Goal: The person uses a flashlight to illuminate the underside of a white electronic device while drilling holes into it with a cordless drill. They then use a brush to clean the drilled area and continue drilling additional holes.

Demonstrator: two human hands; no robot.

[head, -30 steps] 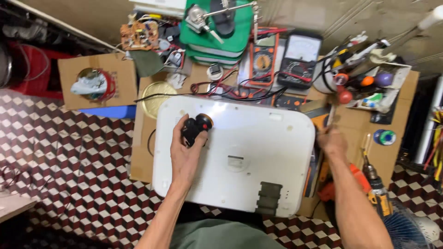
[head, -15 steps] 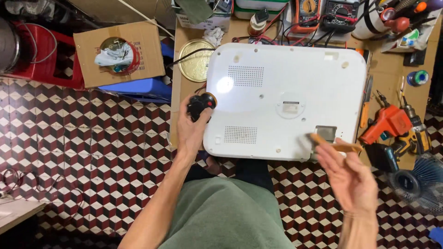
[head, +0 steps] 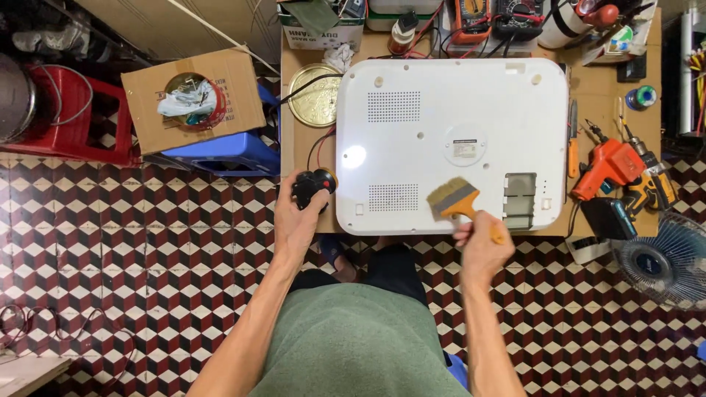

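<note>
At the far left a red plastic stool (head: 62, 121) stands on the chequered tile floor (head: 110, 279), and beside it a cardboard box (head: 193, 99) rests on a blue stool (head: 220, 151), a round tin with crumpled wrapping on top, parked within arm's reach but off the work surface. The left hand (head: 298, 217) is closed around a small black device with a red button (head: 312, 187), held just off the left edge of the white plastic casing (head: 452, 143), its wires trailing toward the round brass-coloured lid (head: 315, 94). The casing lies flat and face-down on the wooden bench (head: 607, 70), a smooth, glossy, rounded rectangle with perforated vent patches and a recessed grey slot, so its back is open to the brush. The right hand (head: 482, 246) grips the orange handle of a flat paintbrush (head: 454, 200), whose stiff tan bristles rest on the casing near its front edge. Farther right an orange cordless drill (head: 607, 169) lies on its side by a wire-caged fan (head: 665, 261).
</note>
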